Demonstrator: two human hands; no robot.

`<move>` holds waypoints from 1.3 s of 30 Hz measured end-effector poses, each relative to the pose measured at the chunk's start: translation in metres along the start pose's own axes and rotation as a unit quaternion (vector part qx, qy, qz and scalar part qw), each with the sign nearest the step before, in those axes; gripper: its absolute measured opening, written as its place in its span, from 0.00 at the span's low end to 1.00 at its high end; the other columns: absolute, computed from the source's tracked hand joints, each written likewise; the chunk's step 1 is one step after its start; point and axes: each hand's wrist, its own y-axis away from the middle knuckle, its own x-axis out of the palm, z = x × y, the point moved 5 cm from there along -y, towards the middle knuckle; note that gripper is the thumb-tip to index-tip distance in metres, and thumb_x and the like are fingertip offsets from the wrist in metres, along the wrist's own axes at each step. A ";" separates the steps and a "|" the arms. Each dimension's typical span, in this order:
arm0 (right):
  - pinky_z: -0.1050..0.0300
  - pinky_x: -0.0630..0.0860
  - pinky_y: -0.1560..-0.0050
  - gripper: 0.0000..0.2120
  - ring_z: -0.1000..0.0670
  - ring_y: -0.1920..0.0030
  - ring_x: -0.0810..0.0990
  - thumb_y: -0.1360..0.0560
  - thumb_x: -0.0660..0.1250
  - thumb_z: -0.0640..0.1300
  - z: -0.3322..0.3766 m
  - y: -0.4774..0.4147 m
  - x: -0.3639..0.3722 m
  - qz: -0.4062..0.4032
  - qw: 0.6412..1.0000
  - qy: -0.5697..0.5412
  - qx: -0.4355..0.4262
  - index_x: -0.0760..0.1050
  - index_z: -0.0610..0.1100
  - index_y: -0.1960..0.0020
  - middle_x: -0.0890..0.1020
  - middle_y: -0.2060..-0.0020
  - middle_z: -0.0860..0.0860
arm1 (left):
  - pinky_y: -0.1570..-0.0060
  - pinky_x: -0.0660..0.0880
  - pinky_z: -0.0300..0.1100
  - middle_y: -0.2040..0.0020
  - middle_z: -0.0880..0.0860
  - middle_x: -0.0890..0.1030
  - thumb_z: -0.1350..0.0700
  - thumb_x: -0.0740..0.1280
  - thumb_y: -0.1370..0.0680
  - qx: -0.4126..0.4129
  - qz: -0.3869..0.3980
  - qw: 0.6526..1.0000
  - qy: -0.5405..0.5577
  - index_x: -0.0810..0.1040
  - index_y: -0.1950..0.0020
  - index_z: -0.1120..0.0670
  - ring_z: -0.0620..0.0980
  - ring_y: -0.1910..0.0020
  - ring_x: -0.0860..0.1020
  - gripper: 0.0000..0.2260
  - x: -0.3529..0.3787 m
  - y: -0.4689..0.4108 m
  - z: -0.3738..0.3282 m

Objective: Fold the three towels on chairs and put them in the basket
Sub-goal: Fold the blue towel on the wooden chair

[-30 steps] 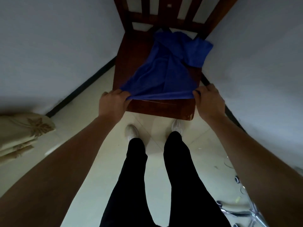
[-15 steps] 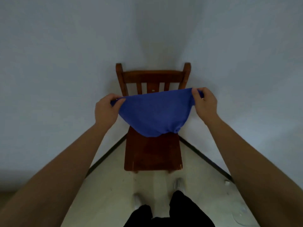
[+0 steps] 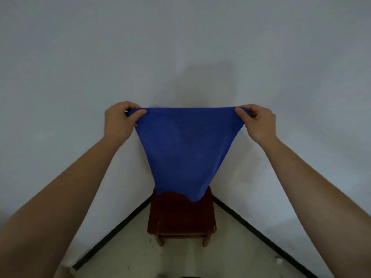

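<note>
blue towel [image 3: 188, 149] is up in the air, spread wide between both hands, in front of the room corner. left hand [image 3: 120, 121] grip: thumb on the near face, fingers curled behind, pinching the top left corner. right hand [image 3: 259, 121] grip: same, pinching the top right corner. top edge runs near level and taut between the two grips. cloth hangs from there as one flat sheet facing the camera, narrowing toward the bottom; bottom hem is wavy and sits lower on the right. wooden chair [image 3: 180, 215] stands on the floor [image 3: 180, 261] below and behind, pushed into the corner. towel's lower edge overlaps the rear of the seat in this view; cannot tell whether it touches. chair back is hidden behind the cloth; front of the seat and two front legs show. both forearms bare, reaching in from the lower corners. pale walls [image 3: 80, 57] meet behind the towel, black baseboard [image 3: 112, 233] along each. faint shadow on the wall above the towel.
</note>
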 end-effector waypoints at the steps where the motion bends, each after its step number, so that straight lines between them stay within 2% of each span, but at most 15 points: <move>1: 0.64 0.76 0.54 0.11 0.56 0.57 0.82 0.23 0.69 0.56 0.004 0.001 -0.006 0.010 1.000 0.015 -0.012 0.84 0.52 0.49 0.85 0.59 0.56 | 0.59 0.81 0.45 0.56 0.56 0.83 0.55 0.73 0.24 0.016 0.002 1.000 -0.024 0.83 0.52 0.56 0.56 0.64 0.81 0.05 -0.006 0.005 -0.008; 3: 0.62 0.76 0.53 0.13 0.55 0.55 0.82 0.23 0.68 0.58 0.009 0.002 -0.017 0.021 0.999 0.040 -0.028 0.85 0.52 0.48 0.84 0.59 0.57 | 0.58 0.80 0.42 0.53 0.58 0.83 0.56 0.72 0.24 0.035 0.006 0.997 -0.063 0.84 0.51 0.57 0.55 0.63 0.80 0.06 -0.015 0.013 -0.020; 6: 0.59 0.77 0.51 0.13 0.55 0.54 0.82 0.23 0.68 0.58 0.017 0.003 -0.027 0.023 0.999 0.024 -0.042 0.85 0.52 0.48 0.84 0.59 0.58 | 0.52 0.80 0.51 0.53 0.56 0.82 0.55 0.72 0.24 0.063 -0.010 0.992 -0.105 0.84 0.50 0.55 0.55 0.60 0.80 0.06 -0.027 0.019 -0.032; 8: 0.60 0.78 0.50 0.10 0.55 0.54 0.82 0.23 0.69 0.55 0.023 0.000 -0.026 0.030 0.999 -0.015 -0.035 0.85 0.52 0.49 0.83 0.60 0.60 | 0.52 0.80 0.53 0.52 0.55 0.82 0.55 0.71 0.23 0.068 -0.023 0.991 -0.114 0.84 0.49 0.55 0.54 0.59 0.80 0.06 -0.030 0.020 -0.036; 12: 0.54 0.81 0.48 0.02 0.55 0.54 0.83 0.24 0.71 0.51 0.024 -0.011 -0.011 0.065 0.993 -0.096 0.013 0.83 0.56 0.53 0.84 0.59 0.60 | 0.57 0.82 0.53 0.52 0.57 0.82 0.58 0.70 0.23 -0.001 -0.016 0.999 -0.047 0.83 0.49 0.56 0.56 0.59 0.81 0.05 -0.027 0.011 -0.027; 15: 0.56 0.80 0.46 0.05 0.54 0.52 0.82 0.23 0.70 0.49 0.019 -0.022 0.004 0.078 0.990 -0.107 0.042 0.83 0.51 0.49 0.85 0.53 0.53 | 0.56 0.82 0.54 0.53 0.57 0.82 0.60 0.70 0.22 -0.042 0.013 0.999 -0.019 0.82 0.51 0.54 0.57 0.56 0.80 0.03 -0.021 -0.004 -0.008; 17: 0.57 0.78 0.45 0.06 0.51 0.49 0.81 0.22 0.69 0.48 0.013 -0.031 0.019 0.095 0.988 -0.100 0.064 0.82 0.49 0.47 0.84 0.49 0.50 | 0.51 0.81 0.54 0.53 0.55 0.82 0.60 0.69 0.22 -0.050 0.034 0.998 -0.033 0.82 0.51 0.53 0.58 0.54 0.81 0.04 -0.017 -0.017 0.009; 19: 0.55 0.78 0.43 0.07 0.50 0.47 0.81 0.21 0.68 0.48 0.008 -0.039 0.032 0.105 0.989 -0.074 0.076 0.82 0.48 0.45 0.83 0.50 0.51 | 0.45 0.79 0.52 0.53 0.54 0.83 0.60 0.69 0.22 -0.057 0.050 0.996 -0.049 0.82 0.50 0.52 0.54 0.54 0.80 0.05 -0.012 -0.029 0.024; 22: 0.56 0.78 0.43 0.09 0.51 0.48 0.81 0.21 0.67 0.48 0.006 -0.052 0.046 0.099 0.989 -0.061 0.087 0.82 0.46 0.44 0.83 0.50 0.51 | 0.46 0.78 0.47 0.53 0.55 0.83 0.61 0.69 0.22 -0.054 0.052 0.996 -0.050 0.83 0.48 0.55 0.50 0.55 0.79 0.05 -0.005 -0.046 0.034; 26: 0.71 0.76 0.54 0.11 0.58 0.55 0.79 0.19 0.65 0.47 0.016 -0.062 0.053 0.063 0.990 -0.094 0.085 0.80 0.43 0.41 0.82 0.51 0.52 | 0.48 0.77 0.42 0.50 0.56 0.84 0.61 0.68 0.22 -0.011 0.021 0.998 -0.056 0.83 0.46 0.58 0.49 0.54 0.79 0.07 -0.007 -0.064 0.030; 28: 0.76 0.73 0.59 0.11 0.63 0.56 0.77 0.18 0.64 0.47 0.019 -0.062 0.053 0.056 0.990 -0.100 0.081 0.78 0.44 0.41 0.80 0.52 0.55 | 0.50 0.75 0.36 0.50 0.55 0.83 0.61 0.67 0.21 0.012 0.015 0.998 -0.061 0.83 0.45 0.58 0.47 0.53 0.79 0.07 -0.009 -0.068 0.026; 30: 0.76 0.72 0.59 0.12 0.62 0.56 0.77 0.17 0.62 0.49 0.019 -0.059 0.051 0.052 0.991 -0.096 0.079 0.77 0.45 0.40 0.80 0.51 0.55 | 0.53 0.72 0.27 0.49 0.54 0.83 0.62 0.66 0.21 0.021 0.020 0.997 -0.069 0.82 0.45 0.59 0.46 0.52 0.78 0.08 -0.009 -0.069 0.024; 32: 0.73 0.71 0.57 0.13 0.59 0.53 0.77 0.17 0.60 0.50 0.018 -0.055 0.047 0.048 0.992 -0.085 0.078 0.77 0.45 0.39 0.79 0.49 0.54 | 0.54 0.70 0.22 0.48 0.54 0.83 0.63 0.66 0.21 0.022 0.026 0.997 -0.074 0.82 0.44 0.59 0.46 0.52 0.78 0.08 -0.008 -0.064 0.021; 36: 0.70 0.71 0.56 0.12 0.56 0.51 0.77 0.17 0.59 0.51 0.011 -0.040 0.037 0.053 0.990 -0.092 0.092 0.76 0.46 0.40 0.79 0.48 0.53 | 0.53 0.70 0.24 0.48 0.53 0.83 0.63 0.65 0.21 0.027 0.035 0.996 -0.074 0.82 0.44 0.58 0.46 0.50 0.78 0.08 -0.009 -0.043 0.011; 39: 0.69 0.72 0.54 0.13 0.58 0.52 0.77 0.17 0.60 0.50 -0.008 -0.016 0.032 0.070 0.988 -0.093 0.105 0.77 0.45 0.40 0.80 0.48 0.53 | 0.51 0.72 0.30 0.49 0.51 0.82 0.62 0.65 0.21 0.019 0.051 0.994 -0.090 0.82 0.44 0.58 0.47 0.50 0.78 0.08 -0.004 -0.012 0.012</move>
